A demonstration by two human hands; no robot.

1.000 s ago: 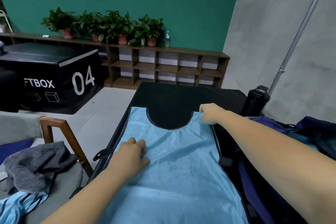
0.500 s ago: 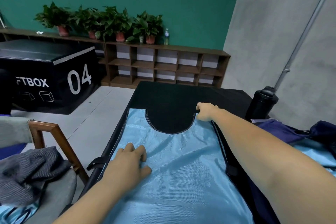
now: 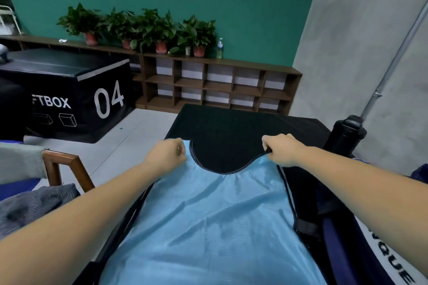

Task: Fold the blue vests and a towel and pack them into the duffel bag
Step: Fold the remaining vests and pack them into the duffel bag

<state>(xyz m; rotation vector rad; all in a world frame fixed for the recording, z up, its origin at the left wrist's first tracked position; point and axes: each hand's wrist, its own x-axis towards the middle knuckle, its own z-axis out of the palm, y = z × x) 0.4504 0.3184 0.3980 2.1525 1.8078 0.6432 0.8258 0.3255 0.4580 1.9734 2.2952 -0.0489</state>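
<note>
The left hand [image 3: 168, 155] and right hand [image 3: 281, 151] pinch the unfolded vest's [image 3: 208, 215] 12 o'clock shoulders; all folding and packing remain.

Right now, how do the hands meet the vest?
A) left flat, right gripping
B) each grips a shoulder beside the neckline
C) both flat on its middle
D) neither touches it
B: the left hand and right hand are curled on the vest at its far shoulders, one each side of the neckline.
</note>
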